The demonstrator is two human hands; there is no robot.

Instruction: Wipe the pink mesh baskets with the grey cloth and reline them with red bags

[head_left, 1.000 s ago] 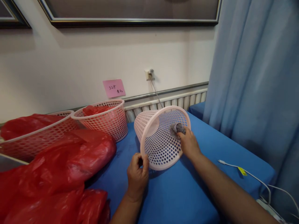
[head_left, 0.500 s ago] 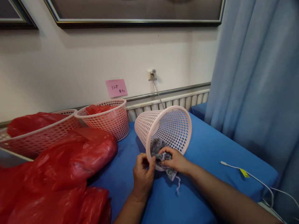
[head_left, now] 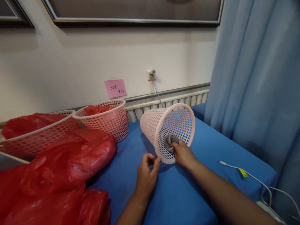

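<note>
A pale pink plastic basket [head_left: 153, 123] with a mesh of holes lies on its side, its mouth turned toward me and slightly right. At the lower left of the rim is my left hand [head_left: 147, 173], fingers curled and thumb against the rim edge in a light pinch. Reaching into the mouth, my right hand [head_left: 184, 153] is closed on a bunched grey knitted piece [head_left: 169, 141], which rests low inside the basket. Some of its fingertips are hidden by the knit.
Two more pink baskets [head_left: 122, 120] holding red plastic stand at the left. A large red plastic bag [head_left: 77, 159] lies before them on the blue-covered table [head_left: 126, 175]. A white cable [head_left: 231, 165] lies at the right. Behind are a radiator [head_left: 134, 114] and blue curtain [head_left: 246, 78].
My right hand has pushed the grey knitted piece from the rim deeper into the basket. The basket has shifted slightly right, and my left hand has moved right with its rim.
</note>
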